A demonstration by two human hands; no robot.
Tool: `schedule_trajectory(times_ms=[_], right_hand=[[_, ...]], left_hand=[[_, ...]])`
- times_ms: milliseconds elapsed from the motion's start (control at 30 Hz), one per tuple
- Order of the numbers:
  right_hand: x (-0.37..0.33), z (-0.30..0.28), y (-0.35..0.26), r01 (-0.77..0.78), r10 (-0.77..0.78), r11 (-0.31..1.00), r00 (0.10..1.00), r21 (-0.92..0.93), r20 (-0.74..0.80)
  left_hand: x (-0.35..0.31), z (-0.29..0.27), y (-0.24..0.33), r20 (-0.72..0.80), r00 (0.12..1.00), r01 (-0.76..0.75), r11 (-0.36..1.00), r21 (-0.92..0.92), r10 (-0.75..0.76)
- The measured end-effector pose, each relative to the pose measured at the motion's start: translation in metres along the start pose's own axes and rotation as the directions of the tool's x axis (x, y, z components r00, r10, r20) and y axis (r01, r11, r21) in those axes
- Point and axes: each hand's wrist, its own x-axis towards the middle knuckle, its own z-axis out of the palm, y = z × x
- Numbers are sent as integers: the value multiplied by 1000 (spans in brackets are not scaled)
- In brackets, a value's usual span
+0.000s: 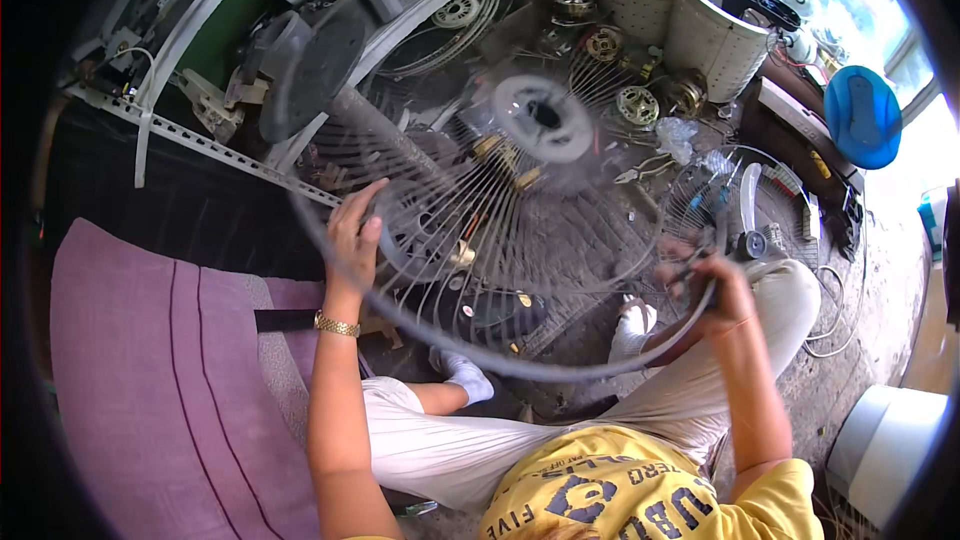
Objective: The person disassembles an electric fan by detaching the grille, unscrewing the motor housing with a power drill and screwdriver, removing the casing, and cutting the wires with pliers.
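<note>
A round wire fan grille [545, 372] with a pale central disc [541, 118] is tilted over my lap and blurred by motion. My right hand [712, 285], smeared at the fingers, is closed round the grille's right rim. At the left rim my left hand [355, 235] has its fingers stretched upward against the grille, not wrapped round it. Behind the wires lies a dark fan part [410, 240] with a brass-coloured fitting [463, 254]. A grey pole [395, 135] with a round dark base [318, 70] leans at the far left.
Another wire grille [735, 225] lies on the floor right of my hands. Pliers [640, 170], motor parts [637, 105] and white buckets [715, 35] lie farther off. A purple padded chair [160, 370] is at my left, a blue plastic piece [862, 118] at the far right.
</note>
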Motion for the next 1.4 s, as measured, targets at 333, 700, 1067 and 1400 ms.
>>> schedule_trajectory(times_ms=[333,700,1067,1400], right_hand=[[-116,-110,-251,631,-705,688,699,-358,-124],[-263,-509,-75,731,-388,682,389,24,-836],[-241,-606,137,941,-65,308,168,140,-984],[-1,-347,102,-181,-712,-126,701,-975,-38]], left_hand=[[-8,3,-5,11,1000,-5,999,44,5],[-11,13,-7,45,995,98,987,-130,-92],[-9,36,-17,69,991,121,979,-162,-111],[-15,22,-6,76,986,161,973,-166,-151]])
